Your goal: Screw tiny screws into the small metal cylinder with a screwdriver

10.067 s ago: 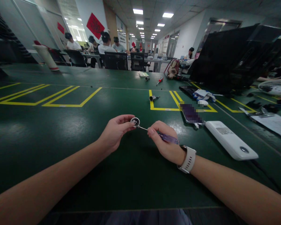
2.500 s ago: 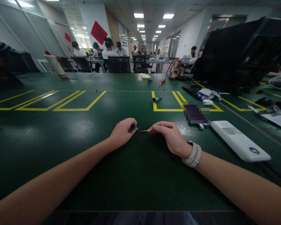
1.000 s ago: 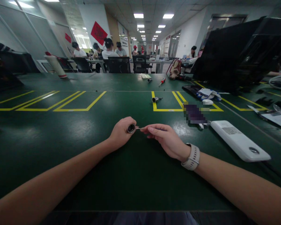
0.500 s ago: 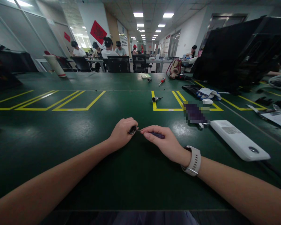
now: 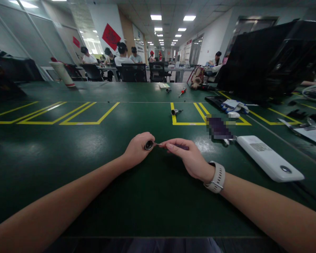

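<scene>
Left hand (image 5: 138, 151) grips one round metal part (image 5: 148, 145), open end toward the wearer, well in from the green table's (image 5: 158, 211) near edge. Right hand (image 5: 192, 154) pinches one dark-handled driver (image 5: 183, 147), its tip at the part, contact unclear. One white device (image 5: 268, 158), label illegible, lies to the right.

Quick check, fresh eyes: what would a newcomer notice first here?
First, centre: the left hand grips a round metal part, its open end showing, while the right hand points a slim purple-handled tool toward it. Next, the large white device on the right side of the green table.
</scene>
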The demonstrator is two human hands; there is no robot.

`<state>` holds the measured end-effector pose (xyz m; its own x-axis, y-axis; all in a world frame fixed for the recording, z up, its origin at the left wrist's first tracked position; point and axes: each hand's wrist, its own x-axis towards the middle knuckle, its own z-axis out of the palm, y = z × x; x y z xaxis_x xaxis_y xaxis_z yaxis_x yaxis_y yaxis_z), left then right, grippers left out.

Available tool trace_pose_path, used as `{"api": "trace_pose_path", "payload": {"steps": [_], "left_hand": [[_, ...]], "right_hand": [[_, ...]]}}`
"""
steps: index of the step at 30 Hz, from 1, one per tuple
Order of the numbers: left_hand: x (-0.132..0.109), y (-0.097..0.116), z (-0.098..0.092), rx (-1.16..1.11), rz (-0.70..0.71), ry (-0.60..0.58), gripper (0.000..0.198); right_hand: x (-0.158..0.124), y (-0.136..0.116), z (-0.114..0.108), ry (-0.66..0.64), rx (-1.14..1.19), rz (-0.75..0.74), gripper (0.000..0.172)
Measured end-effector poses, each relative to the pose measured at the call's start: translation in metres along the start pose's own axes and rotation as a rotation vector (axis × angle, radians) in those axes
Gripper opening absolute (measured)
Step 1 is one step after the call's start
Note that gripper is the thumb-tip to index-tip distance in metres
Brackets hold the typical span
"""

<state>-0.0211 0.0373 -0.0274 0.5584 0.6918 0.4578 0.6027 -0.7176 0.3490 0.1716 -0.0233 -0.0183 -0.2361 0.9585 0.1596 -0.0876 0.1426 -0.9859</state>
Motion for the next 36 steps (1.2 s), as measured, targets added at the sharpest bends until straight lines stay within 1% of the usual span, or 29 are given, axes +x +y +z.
{"api": "trace_pose_path", "payload": {"steps": [2, 4, 5, 7, 9, 11, 14, 16, 19, 21, 23, 26, 28, 30, 31, 33, 36], "left_hand": [[0.0, 0.0, 0.0, 0.051, -0.001, -0.014, 0.011], [0.0, 0.001, 0.001, 0.114, 0.015, -0.038, 0.01], [-0.001, 0.001, 0.001, 0.145, 0.027, -0.054, 0.009], [-0.002, 0.001, 0.001, 0.192, 0.045, -0.081, 0.009], [-0.002, 0.0, 0.001, 0.209, 0.058, -0.099, 0.009], [-0.003, 0.0, 0.0, 0.187, 0.072, -0.103, 0.009], [-0.001, 0.001, -0.001, 0.104, 0.065, -0.066, 0.008], [0.0, 0.001, -0.002, 0.038, 0.048, -0.042, 0.011], [0.0, 0.002, -0.002, -0.044, 0.038, -0.034, 0.014], [0.0, 0.001, -0.002, -0.054, 0.029, -0.032, 0.013], [0.0, 0.0, -0.001, -0.027, 0.012, -0.037, 0.011], [0.0, 0.0, 0.0, 0.05, 0.003, -0.055, 0.009], [0.0, 0.0, 0.0, 0.111, 0.012, -0.074, 0.007], [0.0, 0.001, 0.001, 0.168, 0.022, -0.097, 0.008], [-0.001, 0.001, 0.001, 0.191, 0.027, -0.11, 0.009], [-0.001, 0.002, 0.001, 0.222, 0.037, -0.132, 0.01], [-0.002, 0.002, 0.0, 0.213, 0.043, -0.121, 0.011]], "right_hand": [[-0.004, -0.005, 0.003, 0.0, -0.212, -0.101, 0.015], [-0.006, -0.008, 0.005, -0.018, -0.349, -0.161, 0.014], [-0.006, -0.01, 0.005, -0.029, -0.376, -0.169, 0.014], [-0.005, -0.009, 0.004, -0.064, -0.358, -0.129, 0.015], [-0.002, -0.006, 0.001, -0.082, -0.231, -0.039, 0.016], [0.002, -0.002, -0.003, -0.09, -0.022, 0.064, 0.016], [0.006, 0.003, -0.008, -0.117, 0.278, 0.186, 0.013], [0.008, 0.004, -0.009, -0.122, 0.399, 0.237, 0.012], [0.008, 0.003, -0.008, -0.105, 0.476, 0.29, 0.011], [0.007, 0.002, -0.006, -0.088, 0.452, 0.269, 0.011], [0.005, 0.001, -0.004, -0.056, 0.336, 0.188, 0.012], [0.001, -0.004, -0.001, -0.014, 0.012, 0.048, 0.014], [-0.002, -0.008, 0.001, -0.021, -0.195, -0.019, 0.015], [-0.003, -0.011, 0.002, -0.048, -0.301, -0.05, 0.016], [-0.003, -0.012, 0.002, -0.059, -0.303, -0.046, 0.016], [-0.002, -0.011, 0.0, -0.071, -0.211, 0.005, 0.016], [0.003, -0.005, -0.004, -0.084, 0.107, 0.14, 0.014]]}}
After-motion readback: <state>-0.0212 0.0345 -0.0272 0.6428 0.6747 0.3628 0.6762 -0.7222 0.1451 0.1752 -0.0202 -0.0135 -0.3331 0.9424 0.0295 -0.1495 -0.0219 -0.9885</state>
